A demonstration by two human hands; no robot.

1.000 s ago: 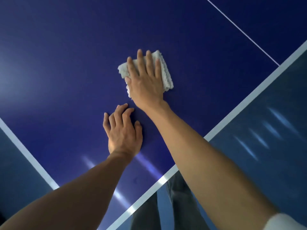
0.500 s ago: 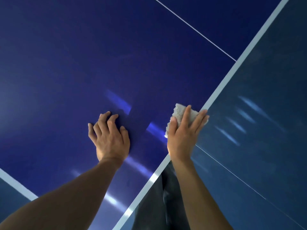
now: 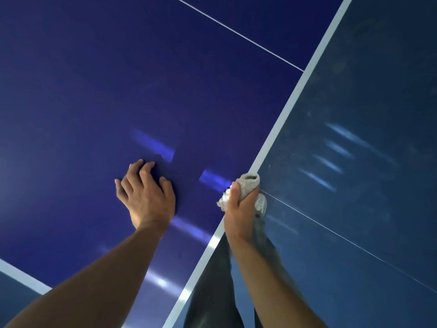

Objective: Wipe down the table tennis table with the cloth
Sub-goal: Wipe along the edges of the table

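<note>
The right side of the frame is pretty much filled by a dark blue-grey floor [image 3: 354, 91], a bit speckled in places. A thin pale line [image 3: 343, 237] can be seen running across it, from the middle of the frame down to the lower right edge. A few soft light streaks [image 3: 331, 162] are reflected at mid right, slanted and roughly parallel. Dark trousers [image 3: 210, 292] are seen at bottom centre, with a pale shoe [image 3: 261, 204] glimpsed just above, mostly hidden. A small patch of the same floor is caught in the lower left corner.
</note>
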